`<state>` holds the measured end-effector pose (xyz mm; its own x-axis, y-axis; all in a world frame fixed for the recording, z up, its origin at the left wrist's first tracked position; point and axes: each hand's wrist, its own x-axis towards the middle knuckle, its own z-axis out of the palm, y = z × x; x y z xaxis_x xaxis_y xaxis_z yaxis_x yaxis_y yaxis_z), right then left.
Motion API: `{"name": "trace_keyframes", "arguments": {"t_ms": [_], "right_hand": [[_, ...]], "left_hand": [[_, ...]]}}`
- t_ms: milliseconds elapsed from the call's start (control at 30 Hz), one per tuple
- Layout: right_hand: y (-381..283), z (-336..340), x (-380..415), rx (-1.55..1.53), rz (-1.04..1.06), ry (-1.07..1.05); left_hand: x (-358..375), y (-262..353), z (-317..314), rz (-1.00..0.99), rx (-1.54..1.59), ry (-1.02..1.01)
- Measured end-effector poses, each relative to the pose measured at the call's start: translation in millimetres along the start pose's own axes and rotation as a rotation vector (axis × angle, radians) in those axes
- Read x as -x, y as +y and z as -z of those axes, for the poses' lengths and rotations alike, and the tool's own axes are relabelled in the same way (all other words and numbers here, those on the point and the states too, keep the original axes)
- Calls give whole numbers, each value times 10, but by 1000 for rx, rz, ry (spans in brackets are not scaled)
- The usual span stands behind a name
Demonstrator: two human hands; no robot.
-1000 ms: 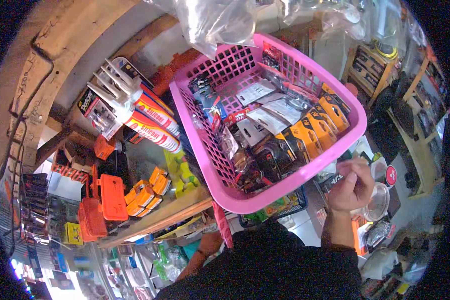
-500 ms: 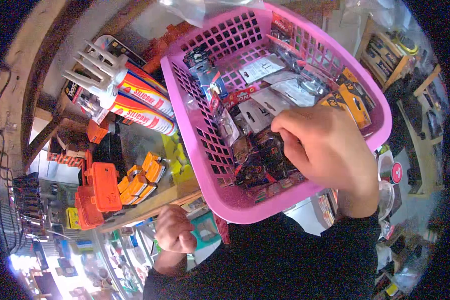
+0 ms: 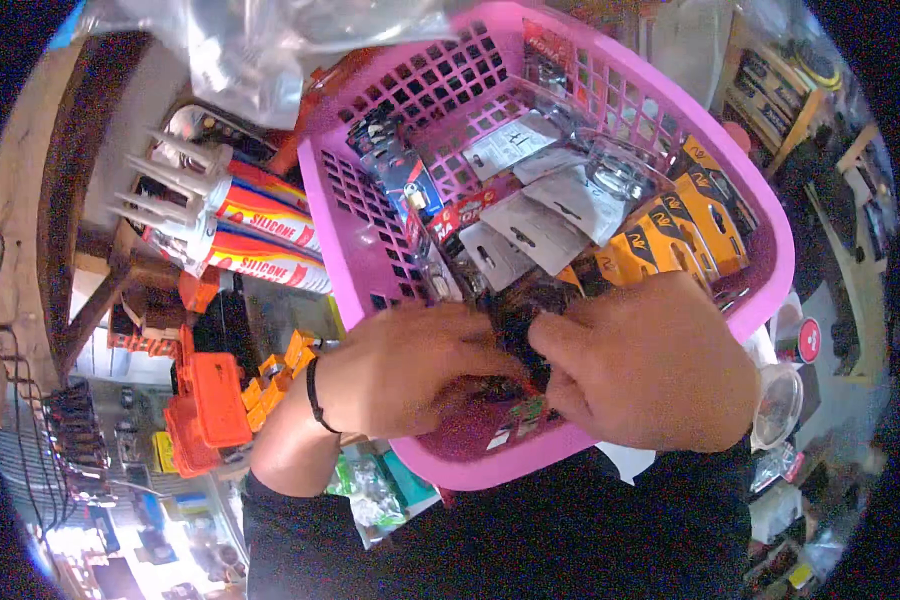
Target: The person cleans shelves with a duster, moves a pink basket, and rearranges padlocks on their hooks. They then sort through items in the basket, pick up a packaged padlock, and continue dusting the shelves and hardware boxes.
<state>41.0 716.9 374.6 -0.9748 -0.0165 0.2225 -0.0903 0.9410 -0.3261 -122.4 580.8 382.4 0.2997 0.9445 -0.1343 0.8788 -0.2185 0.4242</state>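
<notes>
A pink plastic basket [image 3: 775, 235] stands before me, filled with carded hardware packs. Both my hands reach into its near end. My left hand [image 3: 410, 365], with a dark band at its wrist, curls its fingers around the left side of a dark packet [image 3: 518, 325]. On the other side, my right hand [image 3: 650, 365] pinches that packet with bent fingers. The hands hide most of it, so its contents cannot be made out. Just beyond lie grey-backed cards [image 3: 535, 230] and yellow-and-black packs [image 3: 660, 240].
Silicone tubes [image 3: 260, 235] stand left of the basket. Nearer me on that side are an orange case [image 3: 210, 400] and small yellow boxes [image 3: 270, 390]. Clear plastic wrapping [image 3: 245, 60] hangs at the top left. A wooden rack [image 3: 770, 95] stands at the far right.
My left hand has come up from below the basket into its near end. My right hand has moved down and closed on the dark packet. The view has shifted slightly.
</notes>
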Motion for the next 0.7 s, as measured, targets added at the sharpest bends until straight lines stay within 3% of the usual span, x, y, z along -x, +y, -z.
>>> {"name": "trace_keyframes", "arguments": {"t_ms": [100, 167, 600, 700], "right_hand": [[-5, -39, -6, -20, 42, 128], [-27, -21, -1, 3, -2, 47], [-54, -11, 30, -23, -9, 131], [-91, -32, 24, -1, -33, 160]], "left_hand": [[-12, 25, 15, 103, 10, -113], [-3, 10, -24, 134, 39, -76], [-4, 101, -48, 292, -64, 93], [-8, 140, -35, 430, -143, -16]]}}
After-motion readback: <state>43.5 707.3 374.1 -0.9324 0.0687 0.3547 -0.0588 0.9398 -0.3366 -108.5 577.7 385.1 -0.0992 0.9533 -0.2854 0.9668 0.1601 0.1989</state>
